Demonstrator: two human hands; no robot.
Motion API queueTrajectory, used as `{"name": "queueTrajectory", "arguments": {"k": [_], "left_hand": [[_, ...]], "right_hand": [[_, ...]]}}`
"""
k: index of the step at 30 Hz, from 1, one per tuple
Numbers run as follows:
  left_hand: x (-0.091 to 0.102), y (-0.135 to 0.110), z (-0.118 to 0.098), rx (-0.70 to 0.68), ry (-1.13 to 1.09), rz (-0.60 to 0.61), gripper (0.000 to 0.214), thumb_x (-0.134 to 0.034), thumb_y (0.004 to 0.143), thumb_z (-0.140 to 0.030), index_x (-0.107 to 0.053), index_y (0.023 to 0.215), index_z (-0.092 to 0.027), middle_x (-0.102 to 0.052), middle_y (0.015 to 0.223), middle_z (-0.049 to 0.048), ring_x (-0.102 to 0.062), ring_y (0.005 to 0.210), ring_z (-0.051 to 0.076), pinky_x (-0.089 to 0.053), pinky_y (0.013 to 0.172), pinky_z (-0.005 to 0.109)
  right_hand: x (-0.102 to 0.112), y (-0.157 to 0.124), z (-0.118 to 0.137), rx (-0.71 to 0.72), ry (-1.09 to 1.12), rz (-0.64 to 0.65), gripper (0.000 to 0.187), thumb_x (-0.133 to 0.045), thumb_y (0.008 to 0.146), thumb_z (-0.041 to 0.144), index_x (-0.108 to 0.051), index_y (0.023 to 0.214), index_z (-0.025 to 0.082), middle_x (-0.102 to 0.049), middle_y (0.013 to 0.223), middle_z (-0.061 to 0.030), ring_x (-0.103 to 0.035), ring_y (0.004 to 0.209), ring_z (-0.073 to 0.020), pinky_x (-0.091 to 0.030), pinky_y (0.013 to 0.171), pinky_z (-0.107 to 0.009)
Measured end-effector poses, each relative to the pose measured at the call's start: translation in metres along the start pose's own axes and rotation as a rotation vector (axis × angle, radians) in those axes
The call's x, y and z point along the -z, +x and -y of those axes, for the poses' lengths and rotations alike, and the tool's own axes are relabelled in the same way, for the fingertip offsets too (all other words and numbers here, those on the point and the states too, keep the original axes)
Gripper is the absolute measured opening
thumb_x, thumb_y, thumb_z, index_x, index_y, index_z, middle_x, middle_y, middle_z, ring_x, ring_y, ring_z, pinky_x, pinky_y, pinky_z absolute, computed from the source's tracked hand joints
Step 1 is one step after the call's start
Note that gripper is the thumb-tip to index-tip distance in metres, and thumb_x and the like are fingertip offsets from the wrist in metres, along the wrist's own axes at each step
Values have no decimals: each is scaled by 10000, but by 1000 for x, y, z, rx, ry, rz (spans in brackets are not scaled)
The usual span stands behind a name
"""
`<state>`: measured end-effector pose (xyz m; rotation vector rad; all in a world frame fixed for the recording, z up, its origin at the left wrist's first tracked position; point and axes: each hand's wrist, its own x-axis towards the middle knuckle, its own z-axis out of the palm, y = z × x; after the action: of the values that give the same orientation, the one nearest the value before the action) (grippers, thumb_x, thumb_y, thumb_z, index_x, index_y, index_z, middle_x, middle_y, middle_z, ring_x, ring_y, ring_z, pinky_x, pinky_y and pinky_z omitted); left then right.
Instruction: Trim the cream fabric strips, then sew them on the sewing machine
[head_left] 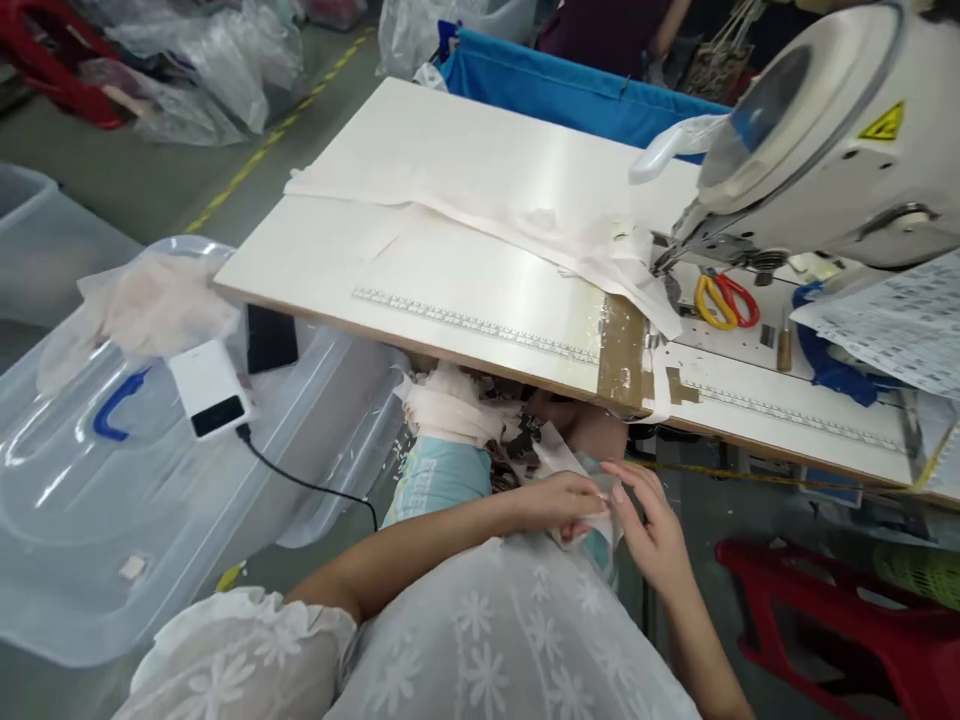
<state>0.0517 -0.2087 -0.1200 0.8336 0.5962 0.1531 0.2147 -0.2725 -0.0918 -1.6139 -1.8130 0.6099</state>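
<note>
Over my lap, my left hand (568,505) is closed on a small piece of thin white fabric (559,452). My right hand (651,525) meets the same fabric from the right, its edge between thumb and fingertips, with the other fingers stretched out. Just ahead, the white sewing table (465,270) carries a long strip of pale fabric (480,225), which runs under the needle area of a sewing machine (810,150). More pale fabric (450,405) is bunched over my knee below the table edge.
Scissors (726,302) with yellow and red handles lie by the machine. On the left, a clear plastic bin (225,560) bears a white device (206,385) with a cable, a dark phone (271,338) and pale fabric. A red stool (840,620) stands at right. A blue cloth bin (570,95) is behind the table.
</note>
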Motion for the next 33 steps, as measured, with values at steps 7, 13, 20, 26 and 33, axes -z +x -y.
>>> {"name": "queueTrajectory", "arguments": {"k": [7,13,20,26,33], "left_hand": [[36,-74,-66,-296,726,116,182,-645,827,-328,-609,754,-165,-573,675,-26,-493,623,101,-328,579,214],[100,-158,-127,-244,1110,-193,307,-492,899,-403,-635,797,-151,-590,702,7,-472,585,113,-327,555,230],[147,-180,-196,-422,1548,-1041,452,-337,930,-458,-665,1089,-190,-687,904,67,-596,841,233,-445,769,343],[194,-174,-172,-379,1744,-1138,430,-319,889,-248,-682,1109,-180,-684,1153,72,-563,1141,289,-391,1040,486],[176,-163,-118,-320,1687,-1330,485,-289,915,-183,-532,1333,-149,-489,1423,147,-369,1372,318,-220,1135,607]], "right_hand": [[71,15,6,-79,95,504,409,-570,897,566,-676,725,211,-677,702,-32,-652,651,-201,-545,591,-268],[165,32,-21,-142,-239,271,493,-642,715,766,-753,733,286,-726,764,-102,-674,624,-232,-513,533,-343],[194,80,-42,273,-856,-564,332,-470,964,374,-735,1019,182,-715,847,-142,-674,853,-268,-513,838,-427],[146,80,-79,534,-1027,-432,317,-410,939,144,-673,1114,168,-710,1067,-108,-630,1042,-281,-369,1053,-529],[99,49,-73,237,-844,-426,355,-384,972,188,-563,1273,127,-591,1288,-174,-467,1289,-335,-292,1102,-581]]}}
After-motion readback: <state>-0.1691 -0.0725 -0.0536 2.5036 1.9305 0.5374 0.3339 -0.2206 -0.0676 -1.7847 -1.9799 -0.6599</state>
